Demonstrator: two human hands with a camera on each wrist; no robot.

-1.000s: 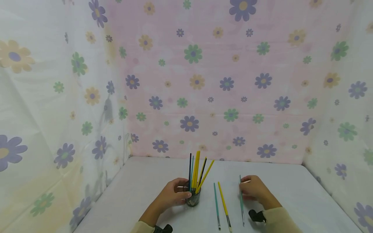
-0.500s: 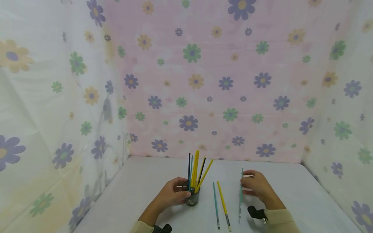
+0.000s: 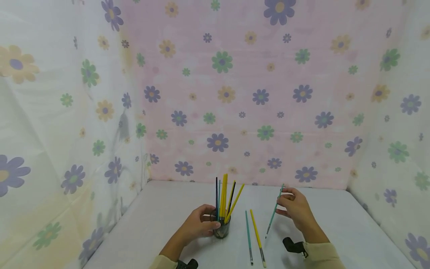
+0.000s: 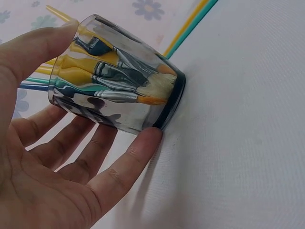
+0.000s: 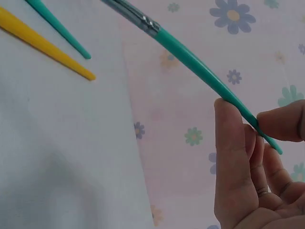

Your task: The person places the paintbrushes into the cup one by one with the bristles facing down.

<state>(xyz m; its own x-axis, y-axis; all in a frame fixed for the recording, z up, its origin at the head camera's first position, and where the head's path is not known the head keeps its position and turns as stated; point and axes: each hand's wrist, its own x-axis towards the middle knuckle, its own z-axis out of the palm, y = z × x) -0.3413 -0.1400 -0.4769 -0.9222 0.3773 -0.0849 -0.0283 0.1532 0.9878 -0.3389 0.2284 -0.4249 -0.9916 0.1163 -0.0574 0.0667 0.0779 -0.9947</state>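
A dark-tinted glass stands upright on the table, holding several paintbrushes with bristles down and yellow, teal and dark handles up. My left hand grips the glass around its side, thumb near the rim in the left wrist view. With thumb and fingers my right hand pinches a teal paintbrush near its handle's end. That brush is held above the table, tilted, its tip pointing down and to the left. Between the hands, a second teal paintbrush and a yellow paintbrush lie side by side.
The white table carries all of this. A pink flowered curtain hangs behind its far edge, with pale flowered curtains at left and right. A black wrist camera mount sits at the right sleeve.
My right hand has raised the teal paintbrush off the table and tilted it, so its bristle end swings left. The left hand keeps its hold on the glass.
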